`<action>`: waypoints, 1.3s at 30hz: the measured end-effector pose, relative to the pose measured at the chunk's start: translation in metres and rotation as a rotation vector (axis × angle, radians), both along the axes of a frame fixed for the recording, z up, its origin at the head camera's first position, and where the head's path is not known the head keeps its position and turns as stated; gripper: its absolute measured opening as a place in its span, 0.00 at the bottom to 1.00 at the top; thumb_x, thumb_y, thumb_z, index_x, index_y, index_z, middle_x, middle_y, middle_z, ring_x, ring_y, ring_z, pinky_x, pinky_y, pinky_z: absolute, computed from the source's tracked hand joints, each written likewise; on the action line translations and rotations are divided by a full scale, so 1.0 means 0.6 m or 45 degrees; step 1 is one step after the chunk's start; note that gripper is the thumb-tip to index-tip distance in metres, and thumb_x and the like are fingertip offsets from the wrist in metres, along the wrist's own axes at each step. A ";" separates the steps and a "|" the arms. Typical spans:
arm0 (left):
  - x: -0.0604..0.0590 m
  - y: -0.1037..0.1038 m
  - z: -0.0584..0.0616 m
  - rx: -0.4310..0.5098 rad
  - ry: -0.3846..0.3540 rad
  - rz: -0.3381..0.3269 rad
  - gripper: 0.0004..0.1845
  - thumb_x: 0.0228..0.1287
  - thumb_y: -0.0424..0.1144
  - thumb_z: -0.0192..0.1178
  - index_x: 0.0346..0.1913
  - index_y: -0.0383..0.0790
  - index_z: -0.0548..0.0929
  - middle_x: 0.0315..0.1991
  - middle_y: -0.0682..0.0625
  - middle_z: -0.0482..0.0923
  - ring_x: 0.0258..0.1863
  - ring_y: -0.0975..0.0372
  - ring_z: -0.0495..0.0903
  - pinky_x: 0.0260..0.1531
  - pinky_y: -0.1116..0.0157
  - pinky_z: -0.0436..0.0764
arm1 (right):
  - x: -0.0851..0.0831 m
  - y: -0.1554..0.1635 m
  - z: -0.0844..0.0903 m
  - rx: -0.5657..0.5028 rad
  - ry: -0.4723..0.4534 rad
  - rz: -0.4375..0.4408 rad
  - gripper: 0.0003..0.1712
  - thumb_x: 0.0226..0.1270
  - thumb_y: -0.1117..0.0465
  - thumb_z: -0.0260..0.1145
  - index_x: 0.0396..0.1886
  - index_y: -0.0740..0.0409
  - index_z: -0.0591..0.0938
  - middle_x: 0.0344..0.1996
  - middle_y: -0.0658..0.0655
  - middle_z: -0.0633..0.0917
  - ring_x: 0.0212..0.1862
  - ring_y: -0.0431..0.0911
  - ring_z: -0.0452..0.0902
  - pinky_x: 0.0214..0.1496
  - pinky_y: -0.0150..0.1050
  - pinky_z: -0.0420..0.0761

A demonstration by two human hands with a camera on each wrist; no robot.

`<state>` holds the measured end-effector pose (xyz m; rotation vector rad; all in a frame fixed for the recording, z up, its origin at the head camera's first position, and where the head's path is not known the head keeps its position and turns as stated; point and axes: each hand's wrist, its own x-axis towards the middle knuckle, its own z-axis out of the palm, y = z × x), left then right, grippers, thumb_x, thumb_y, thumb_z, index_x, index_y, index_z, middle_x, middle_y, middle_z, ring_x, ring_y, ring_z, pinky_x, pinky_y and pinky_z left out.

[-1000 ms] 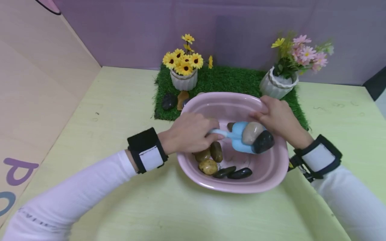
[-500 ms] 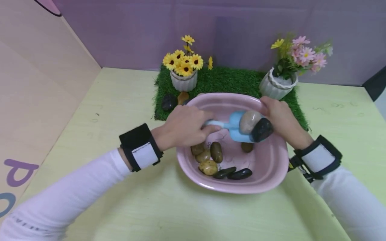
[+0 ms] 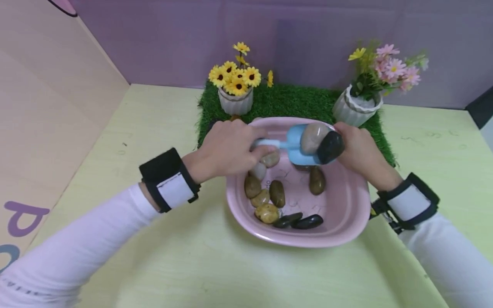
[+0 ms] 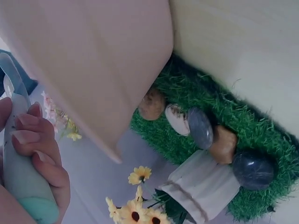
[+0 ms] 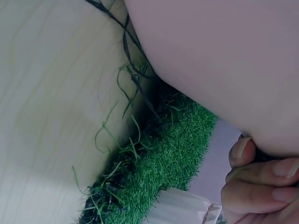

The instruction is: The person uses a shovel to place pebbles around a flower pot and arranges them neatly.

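**Two stones on a scoop above a basin**

Two smooth, rounded stones, one tan (image 3: 311, 137) and one glossy black (image 3: 329, 147), rest on the blade of a pale blue plastic scoop (image 3: 298, 145), held above the far half of a pink basin (image 3: 346, 222) with a squarish, round-cornered rim. The left hand (image 3: 227, 147) curls its fingers (image 4: 32, 140) round the scoop's slim handle, knuckles up, wrist raised over the basin's left rim. The right hand (image 3: 356, 147) grips the basin's far right rim, fingers (image 5: 261, 186) folded over the edge. More oval pebbles (image 3: 277, 193), brown, ochre and black, lie on the basin floor. Behind it, a shaggy green turf mat (image 3: 285, 102) bears two ribbed white pots (image 3: 236, 102) of flowers; further stones (image 4: 201, 128) lie on the mat by the left pot.
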<state>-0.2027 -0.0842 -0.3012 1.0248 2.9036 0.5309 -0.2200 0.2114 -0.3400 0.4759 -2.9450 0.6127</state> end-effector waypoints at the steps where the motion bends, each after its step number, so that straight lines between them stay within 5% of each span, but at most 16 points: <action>1: -0.001 0.000 0.003 0.001 0.007 0.009 0.16 0.73 0.53 0.53 0.37 0.46 0.82 0.12 0.57 0.58 0.10 0.66 0.59 0.11 0.69 0.57 | 0.000 0.000 0.000 0.000 0.001 0.003 0.10 0.62 0.64 0.63 0.41 0.65 0.79 0.31 0.69 0.83 0.33 0.65 0.81 0.38 0.60 0.78; 9: -0.012 0.006 0.016 0.000 0.042 0.076 0.17 0.72 0.54 0.52 0.46 0.47 0.84 0.13 0.56 0.59 0.11 0.66 0.57 0.12 0.68 0.56 | 0.001 0.000 -0.003 -0.020 0.038 0.015 0.12 0.66 0.60 0.63 0.40 0.67 0.78 0.27 0.69 0.82 0.28 0.61 0.81 0.34 0.58 0.79; 16: -0.022 0.006 0.028 -0.028 0.050 0.137 0.18 0.72 0.56 0.52 0.45 0.47 0.85 0.16 0.54 0.66 0.15 0.63 0.64 0.13 0.67 0.61 | 0.003 -0.003 0.000 -0.027 -0.078 -0.041 0.25 0.64 0.56 0.70 0.51 0.70 0.77 0.32 0.72 0.84 0.30 0.61 0.82 0.30 0.52 0.80; 21: -0.030 0.001 0.033 -0.018 0.030 0.182 0.18 0.72 0.57 0.53 0.43 0.48 0.85 0.17 0.53 0.67 0.17 0.62 0.67 0.13 0.66 0.62 | 0.004 -0.006 0.005 -0.008 -0.108 -0.073 0.19 0.66 0.54 0.69 0.39 0.65 0.76 0.18 0.60 0.74 0.21 0.52 0.72 0.22 0.42 0.70; 25: -0.036 -0.002 0.033 0.010 0.048 0.216 0.18 0.71 0.56 0.53 0.41 0.47 0.85 0.19 0.52 0.71 0.19 0.61 0.70 0.13 0.65 0.64 | 0.005 -0.007 0.006 0.004 -0.112 -0.080 0.19 0.66 0.53 0.68 0.30 0.59 0.68 0.17 0.54 0.66 0.20 0.48 0.66 0.20 0.38 0.65; 39: -0.064 -0.020 0.010 0.048 0.021 0.326 0.19 0.72 0.55 0.52 0.39 0.44 0.84 0.15 0.54 0.62 0.14 0.62 0.65 0.11 0.66 0.60 | 0.003 -0.008 0.009 0.023 -0.133 -0.075 0.20 0.66 0.53 0.68 0.30 0.59 0.68 0.18 0.56 0.68 0.21 0.49 0.69 0.21 0.39 0.69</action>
